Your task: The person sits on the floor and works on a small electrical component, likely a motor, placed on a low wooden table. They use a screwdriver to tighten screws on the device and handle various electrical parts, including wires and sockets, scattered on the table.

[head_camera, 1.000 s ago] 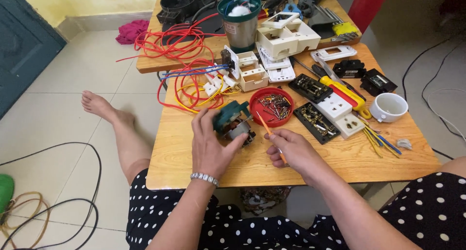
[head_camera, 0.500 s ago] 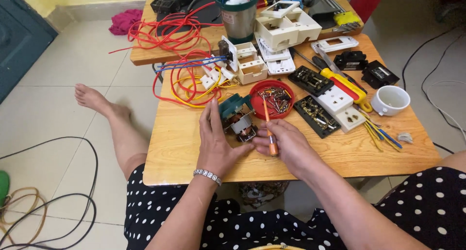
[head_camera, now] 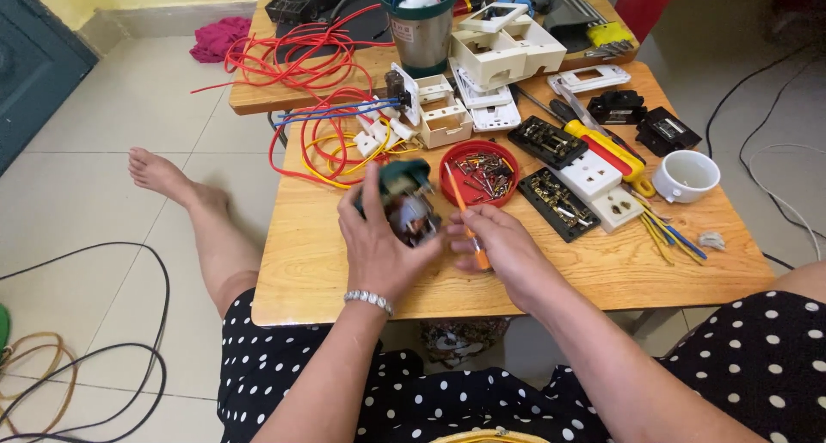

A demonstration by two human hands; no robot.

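Note:
My left hand (head_camera: 379, 245) grips a small electric motor (head_camera: 409, 200) with a dark green housing, held just above the wooden table (head_camera: 602, 271). My right hand (head_camera: 503, 249) holds a thin orange-handled screwdriver (head_camera: 467, 224), its shaft slanting up toward the motor. Just behind both hands sits a red round lid (head_camera: 508, 161) filled with several screws and small metal parts.
Red, yellow and blue wires (head_camera: 323, 133) lie coiled at the left. White switch boxes (head_camera: 447, 116), black socket modules (head_camera: 559, 204), a yellow-handled screwdriver (head_camera: 607, 146) and a white cup (head_camera: 686, 176) stand around. A steel blender jar (head_camera: 422, 21) is behind. My bare leg (head_camera: 202, 219) rests left.
The camera view has shifted closer. My left hand has turned the motor and lifted it slightly, while the screwdriver in my right hand stays pointed at it.

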